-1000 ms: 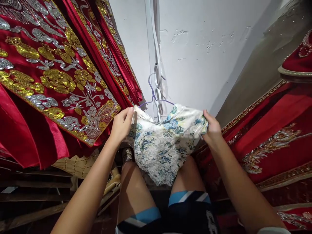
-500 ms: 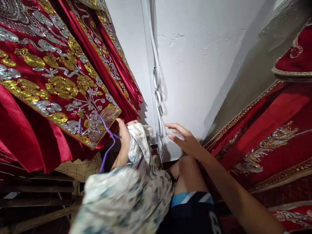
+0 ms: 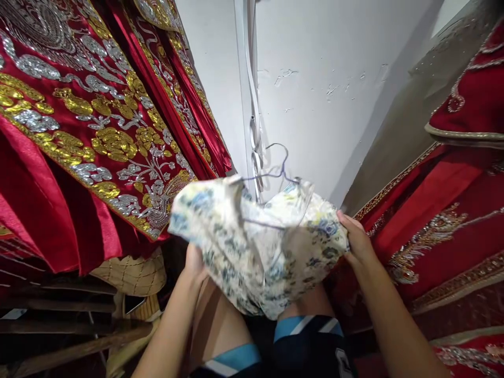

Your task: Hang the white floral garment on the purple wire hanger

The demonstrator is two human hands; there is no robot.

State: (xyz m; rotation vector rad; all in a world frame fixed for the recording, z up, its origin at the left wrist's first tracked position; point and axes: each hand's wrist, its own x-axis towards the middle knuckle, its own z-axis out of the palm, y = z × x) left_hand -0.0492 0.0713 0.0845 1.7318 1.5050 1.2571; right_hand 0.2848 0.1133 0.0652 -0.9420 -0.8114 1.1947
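floral garment [image 3: 228, 244] is spread above the person's legs [image 3: 226, 325], the hook of a purple hanger [image 3: 283, 170] rising over its neckline. the right hand [image 3: 357, 239] has its fingers clamped on one edge; the left hand [image 3: 195, 265] is at the opposite side (fingers hidden, grip cannot be told). even tension appears advisable. red sequined cloth [image 3: 114, 149] and red beaded cloth [image 3: 427, 231] flank the work, limiting sideways room; a white wall [image 3: 315, 136] stands ahead.
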